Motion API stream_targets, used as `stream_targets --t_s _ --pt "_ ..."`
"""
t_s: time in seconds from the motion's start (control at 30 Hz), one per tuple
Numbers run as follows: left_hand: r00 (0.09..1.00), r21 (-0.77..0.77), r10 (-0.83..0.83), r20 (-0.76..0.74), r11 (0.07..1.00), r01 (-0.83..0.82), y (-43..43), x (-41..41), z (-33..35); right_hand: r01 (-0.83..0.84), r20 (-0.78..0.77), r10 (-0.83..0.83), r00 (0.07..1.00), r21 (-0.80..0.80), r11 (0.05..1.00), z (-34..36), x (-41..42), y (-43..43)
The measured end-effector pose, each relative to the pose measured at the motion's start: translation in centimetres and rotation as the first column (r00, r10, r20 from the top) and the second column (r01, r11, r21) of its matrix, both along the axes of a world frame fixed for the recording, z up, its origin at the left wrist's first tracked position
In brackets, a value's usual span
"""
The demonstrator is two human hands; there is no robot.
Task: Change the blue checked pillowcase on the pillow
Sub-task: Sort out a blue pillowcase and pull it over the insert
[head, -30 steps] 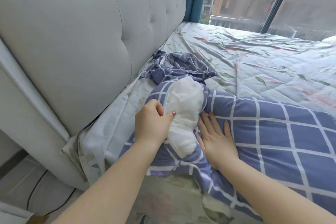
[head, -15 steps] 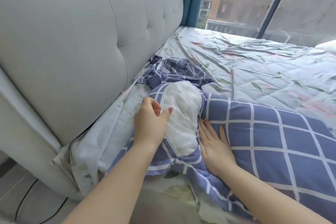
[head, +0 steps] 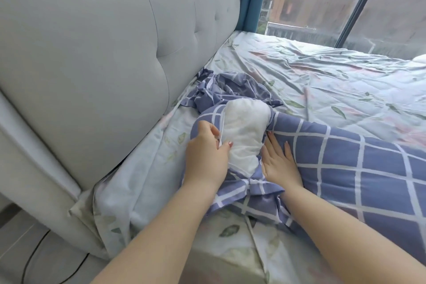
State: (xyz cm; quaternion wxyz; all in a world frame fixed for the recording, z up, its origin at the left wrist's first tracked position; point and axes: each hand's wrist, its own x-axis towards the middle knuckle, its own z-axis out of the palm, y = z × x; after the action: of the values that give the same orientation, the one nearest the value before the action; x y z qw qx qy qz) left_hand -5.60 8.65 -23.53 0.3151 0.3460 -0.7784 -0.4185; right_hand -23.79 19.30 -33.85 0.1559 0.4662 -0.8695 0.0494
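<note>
At the near left of the bed (head: 322,76), beside the headboard (head: 92,41), the pillow (head: 244,129) pokes white out of its checked case (head: 345,161). The left hand (head: 205,159) pinches the case's hem. The right hand (head: 279,163) lies flat on the case, fingers (head: 274,143) straight. The thin hem could slip from that pinch, or the filling could bunch and jam in the opening. There is one pillow, two hands and two checked cases, the second case (head: 221,90) lying crumpled just beyond.

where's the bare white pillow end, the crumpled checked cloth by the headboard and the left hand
white pillow end (head: 245,131), head view, middle of the bare part
crumpled checked cloth (head: 230,87), head view, centre of the heap
left hand (head: 205,157), head view, back of the hand
</note>
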Motion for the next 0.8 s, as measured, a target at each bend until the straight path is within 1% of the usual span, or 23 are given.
stream_targets --t_s 0.03,0.1,0.13,0.23,0.3,0.37,0.4,0.47,0.5,0.53,0.57,0.6,0.63,0.67,0.7,0.73,0.77,0.8 --pt "1.000 -0.013 -0.003 0.005 1.000 0.003 0.1 0.0 0.0 0.000 -0.007 0.000 1.000 -0.006 1.000 0.1 0.4 0.2" --pt "1.000 -0.019 0.013 0.013 1.000 -0.013 0.1 0.4 0.2 -0.039 -0.070 0.034 0.997 -0.075 0.996 -0.1 1.7 1.3" --pt "1.000 -0.010 0.024 0.019 1.000 -0.024 0.2 0.7 0.3 -0.056 -0.048 0.050 0.998 -0.122 0.991 -0.1 2.7 2.1" --pt "0.997 0.047 0.064 0.041 0.997 -0.066 0.3 2.1 0.8 -0.043 0.159 0.097 0.982 -0.313 0.949 0.6 6.0 4.2" --pt "0.996 0.096 0.081 0.023 0.992 -0.083 0.5 3.4 1.5 0.038 0.341 0.117 0.933 -0.414 0.909 1.9 8.1 5.4" --pt "0.997 0.089 0.056 -0.046 0.995 -0.052 1.1 5.1 2.6 0.106 0.455 0.171 0.874 -0.522 0.847 4.3 9.9 6.8" --pt "0.996 0.041 0.020 -0.081 0.999 -0.017 1.7 6.0 3.1 0.126 0.471 0.203 0.858 -0.577 0.807 5.9 10.7 7.6" --pt "0.990 -0.075 -0.037 -0.136 0.997 0.027 3.2 7.8 3.9 0.099 0.433 0.267 0.861 -0.658 0.747 9.0 12.6 9.1" --pt "0.986 -0.099 -0.044 -0.159 0.995 0.029 3.9 8.3 3.9 0.051 0.390 0.297 0.872 -0.675 0.737 10.2 13.5 9.8" --pt "0.986 -0.099 -0.043 -0.162 0.995 0.027 4.3 8.4 3.8 0.000 0.358 0.314 0.879 -0.658 0.753 10.8 14.2 10.5" --pt "0.992 -0.088 -0.039 -0.117 0.996 0.029 4.5 8.3 3.5 -0.038 0.355 0.311 0.882 -0.603 0.797 11.0 14.7 10.9" --pt "0.998 -0.083 -0.052 -0.023 0.995 0.050 4.5 8.0 3.0 -0.064 0.384 0.284 0.879 -0.493 0.868 10.8 15.0 11.1" --pt "0.989 -0.099 -0.075 0.128 0.991 0.088 4.5 7.6 2.4 -0.080 0.409 0.226 0.884 -0.345 0.935 10.4 15.1 11.1" --pt "0.953 -0.125 -0.086 0.290 0.984 0.127 4.5 7.3 2.0 -0.059 0.406 0.142 0.903 -0.210 0.976 10.1 15.2 11.1" --pt "0.915 -0.145 -0.076 0.397 0.979 0.144 4.5 7.2 1.7 -0.013 0.370 0.075 0.926 -0.167 0.986 10.1 15.1 10.7" --pt "0.906 -0.141 -0.065 0.419 0.981 0.136 4.4 7.2 1.4 0.033 0.328 0.053 0.943 -0.252 0.967 10.5 15.0 10.0" --pt "0.921 -0.113 -0.065 0.385 0.987 0.117 4.2 7.4 1.2 0.050 0.275 0.063 0.959 -0.388 0.920 11.2 14.9 9.0" --pt "0.946 -0.068 -0.064 0.317 0.994 0.090 3.9 7.6 1.2 0.040 0.215 0.085 0.973 -0.518 0.855 12.0 14.7 7.7"
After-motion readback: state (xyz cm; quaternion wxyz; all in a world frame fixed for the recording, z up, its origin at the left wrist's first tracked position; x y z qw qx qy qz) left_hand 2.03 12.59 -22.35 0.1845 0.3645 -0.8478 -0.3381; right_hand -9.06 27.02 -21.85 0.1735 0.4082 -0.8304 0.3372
